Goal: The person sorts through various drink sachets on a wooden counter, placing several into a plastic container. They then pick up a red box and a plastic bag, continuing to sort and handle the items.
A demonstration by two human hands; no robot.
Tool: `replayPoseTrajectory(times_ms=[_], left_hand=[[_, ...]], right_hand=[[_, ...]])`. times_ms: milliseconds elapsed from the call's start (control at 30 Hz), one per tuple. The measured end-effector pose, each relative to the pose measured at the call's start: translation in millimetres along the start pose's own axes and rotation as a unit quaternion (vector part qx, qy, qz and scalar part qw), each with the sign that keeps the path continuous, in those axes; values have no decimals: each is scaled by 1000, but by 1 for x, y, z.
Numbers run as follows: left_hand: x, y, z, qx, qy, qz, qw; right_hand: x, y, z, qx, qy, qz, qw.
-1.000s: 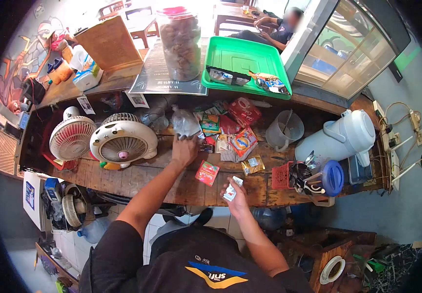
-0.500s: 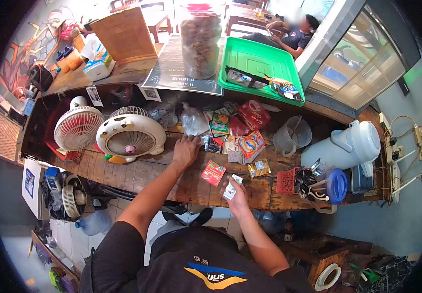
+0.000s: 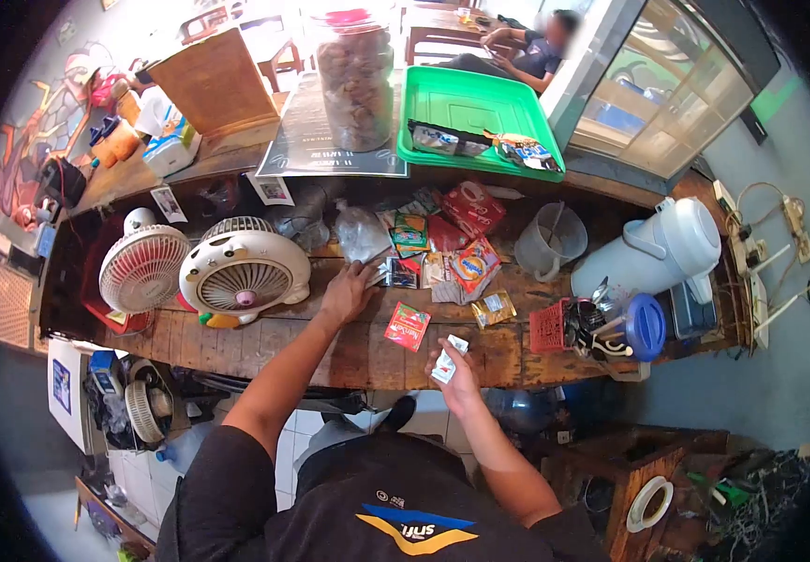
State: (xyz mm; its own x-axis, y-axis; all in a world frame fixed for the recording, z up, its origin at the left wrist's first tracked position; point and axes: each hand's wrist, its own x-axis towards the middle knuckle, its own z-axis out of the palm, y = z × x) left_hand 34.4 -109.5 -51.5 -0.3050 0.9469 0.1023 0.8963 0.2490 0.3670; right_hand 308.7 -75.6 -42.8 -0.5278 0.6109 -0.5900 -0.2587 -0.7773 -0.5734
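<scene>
My right hand (image 3: pixel 459 379) is closed around small white sachets (image 3: pixel 450 359) in front of the counter edge. My left hand (image 3: pixel 349 292) lies over the wooden counter, fingers stretched forward, fingertips right at a pale sachet edge beside a dark sachet (image 3: pixel 402 273). Just beyond it sits a knotted clear plastic bag (image 3: pixel 362 234). A red sachet (image 3: pixel 408 325) lies flat between my hands. Farther back is a loose pile with a green sachet (image 3: pixel 410 230), an orange sachet (image 3: pixel 476 265) and a red pack (image 3: pixel 472 208). A gold sachet (image 3: pixel 493 309) lies to the right.
At left stand two fans, the nearer one white (image 3: pixel 244 272). On the right are a clear jug (image 3: pixel 550 242), a pale blue flask (image 3: pixel 653 251) and a red basket (image 3: pixel 548 326). A green tray (image 3: pixel 480 103) and tall jar (image 3: pixel 356 84) occupy the upper shelf. A seated person (image 3: pixel 541 51) is beyond.
The view has shifted slightly, so most things appear farther left. My left hand remains beside the dark sachet, and my right hand still holds the white sachets.
</scene>
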Motion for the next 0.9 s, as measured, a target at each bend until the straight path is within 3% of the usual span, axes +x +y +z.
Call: replayPoseTrajectory(times_ms=[133,200,267,333,367,400,467,500,533,600,700,800,833,900], left_hand=[[-9,-15,8,13,7,43,999],[-15,-22,5,-46,-30,24,998],[-24,-24,2,-70,15,50,996],[-32,-26,0,-216,68,23,974],[-39,-22,4,-291,61,-55,953],[-43,-17,8,-293,53,-46,954],[-54,-12,16,-591,2,-108,800],[-63,4,-4,-643,-35,-142,751],[-69,8,1,-669,-30,-107,735],[-89,35,-25,-750,-36,-115,650],[-112,34,-48,-743,-160,-135,636],[-137,28,-65,-712,-228,-128,652],[-144,27,-66,-687,-222,-125,681],[-157,18,-63,-686,-246,-101,677]], right_hand=[[-13,3,2,-1,12,-20,1000],[-23,3,3,1,24,-25,999],[-34,6,4,7,39,-36,999],[-41,11,4,18,45,-59,997],[-46,15,4,25,47,-70,996],[-51,19,7,32,54,-77,995],[-60,28,17,56,87,-110,988],[-63,35,20,63,76,-128,987],[-65,43,24,72,81,-130,986],[-69,62,33,80,65,-153,983],[-78,89,52,102,80,-158,979],[-87,116,67,123,98,-164,974],[-92,124,71,121,97,-171,973],[-100,139,76,124,102,-187,969]])
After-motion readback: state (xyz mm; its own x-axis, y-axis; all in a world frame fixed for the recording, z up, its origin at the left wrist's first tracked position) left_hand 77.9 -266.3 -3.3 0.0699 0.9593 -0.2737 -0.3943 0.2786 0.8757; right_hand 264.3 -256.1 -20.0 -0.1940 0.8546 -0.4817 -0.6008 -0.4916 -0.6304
